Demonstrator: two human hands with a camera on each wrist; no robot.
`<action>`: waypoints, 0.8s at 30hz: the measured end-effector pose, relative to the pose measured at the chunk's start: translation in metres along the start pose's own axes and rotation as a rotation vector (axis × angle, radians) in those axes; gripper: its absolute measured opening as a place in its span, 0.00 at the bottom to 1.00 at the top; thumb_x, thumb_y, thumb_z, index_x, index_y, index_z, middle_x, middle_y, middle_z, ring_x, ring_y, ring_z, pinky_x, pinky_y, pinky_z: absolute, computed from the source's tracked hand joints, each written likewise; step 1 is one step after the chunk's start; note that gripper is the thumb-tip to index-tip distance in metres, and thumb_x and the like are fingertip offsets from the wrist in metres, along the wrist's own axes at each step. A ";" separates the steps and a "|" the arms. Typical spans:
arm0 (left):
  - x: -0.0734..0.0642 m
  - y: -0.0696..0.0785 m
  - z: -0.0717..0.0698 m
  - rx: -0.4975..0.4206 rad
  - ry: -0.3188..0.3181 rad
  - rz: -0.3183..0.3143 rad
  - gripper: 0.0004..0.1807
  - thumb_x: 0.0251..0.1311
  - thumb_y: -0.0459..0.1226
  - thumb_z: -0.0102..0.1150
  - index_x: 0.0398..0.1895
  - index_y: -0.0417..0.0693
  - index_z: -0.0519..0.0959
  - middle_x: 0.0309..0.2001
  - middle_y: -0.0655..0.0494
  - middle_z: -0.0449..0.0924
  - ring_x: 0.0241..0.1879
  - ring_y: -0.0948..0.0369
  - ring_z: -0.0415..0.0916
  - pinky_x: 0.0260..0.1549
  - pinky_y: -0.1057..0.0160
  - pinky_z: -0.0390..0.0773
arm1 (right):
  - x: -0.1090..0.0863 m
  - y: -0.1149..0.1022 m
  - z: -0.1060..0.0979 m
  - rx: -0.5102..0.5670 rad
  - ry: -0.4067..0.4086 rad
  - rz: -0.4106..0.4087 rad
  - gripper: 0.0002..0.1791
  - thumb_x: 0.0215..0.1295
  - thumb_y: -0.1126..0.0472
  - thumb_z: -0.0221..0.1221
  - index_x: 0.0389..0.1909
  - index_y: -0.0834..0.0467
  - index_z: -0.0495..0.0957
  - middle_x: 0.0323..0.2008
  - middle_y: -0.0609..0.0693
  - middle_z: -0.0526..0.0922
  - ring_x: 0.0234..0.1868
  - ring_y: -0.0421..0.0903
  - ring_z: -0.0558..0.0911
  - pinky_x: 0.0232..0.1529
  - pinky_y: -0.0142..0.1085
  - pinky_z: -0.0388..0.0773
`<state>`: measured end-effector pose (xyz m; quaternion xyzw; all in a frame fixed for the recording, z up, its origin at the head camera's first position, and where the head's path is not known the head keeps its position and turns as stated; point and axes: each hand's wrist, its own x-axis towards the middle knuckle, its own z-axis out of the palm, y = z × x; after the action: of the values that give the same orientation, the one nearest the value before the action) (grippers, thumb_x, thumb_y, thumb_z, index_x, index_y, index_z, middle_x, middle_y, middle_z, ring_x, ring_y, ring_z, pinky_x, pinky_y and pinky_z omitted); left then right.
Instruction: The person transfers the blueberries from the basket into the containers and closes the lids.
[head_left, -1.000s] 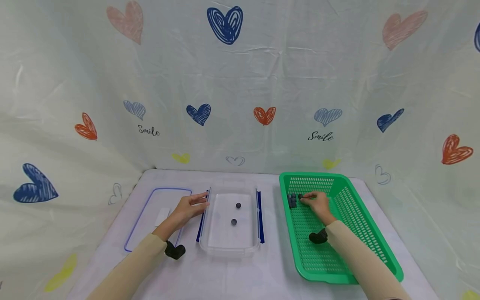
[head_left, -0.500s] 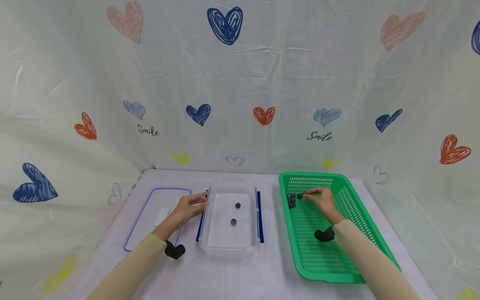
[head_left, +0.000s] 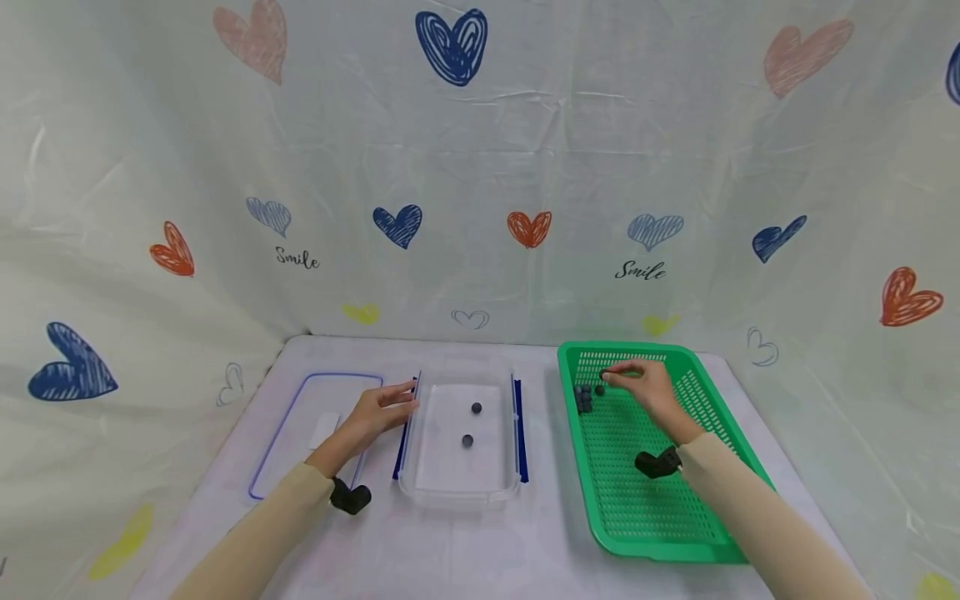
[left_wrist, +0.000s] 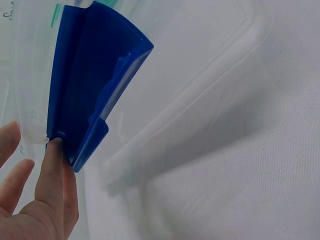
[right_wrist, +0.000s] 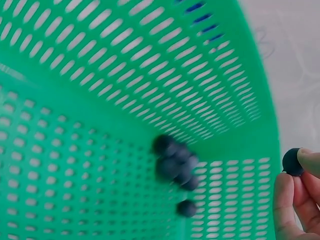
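Right hand pinches one berry at its fingertips, likely to avoid squashing it; loose berries sit below it in the basket. Left hand, fingers loosely extended, touches the blue flap, probably steadying the box beside it. Versus half a second ago: right hand raised, berry lifted clear.

Two forearms in pale beige sleeves reached forward from the lower edge of the head view, slanting inward, with the wrists bare. The left hand lay left of centre, fingers pointing forward and to the right; in the left wrist view its fingers were slightly spread and nearly straight. The right hand, well apart from the left, angled forward and leftward, its fingertips drawn together in a pinch.
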<state>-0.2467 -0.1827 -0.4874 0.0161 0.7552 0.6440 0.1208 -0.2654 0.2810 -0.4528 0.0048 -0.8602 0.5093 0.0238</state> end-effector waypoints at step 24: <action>0.002 -0.001 -0.003 0.009 -0.015 0.003 0.31 0.67 0.33 0.62 0.71 0.36 0.66 0.66 0.29 0.66 0.60 0.47 0.74 0.57 0.56 0.78 | -0.007 -0.072 0.022 0.139 -0.148 -0.078 0.21 0.65 0.57 0.67 0.52 0.68 0.81 0.57 0.63 0.78 0.58 0.58 0.79 0.62 0.54 0.74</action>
<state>-0.2488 -0.1853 -0.4883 0.0227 0.7571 0.6407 0.1257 -0.2567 0.2269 -0.4008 0.0775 -0.8213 0.5648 -0.0202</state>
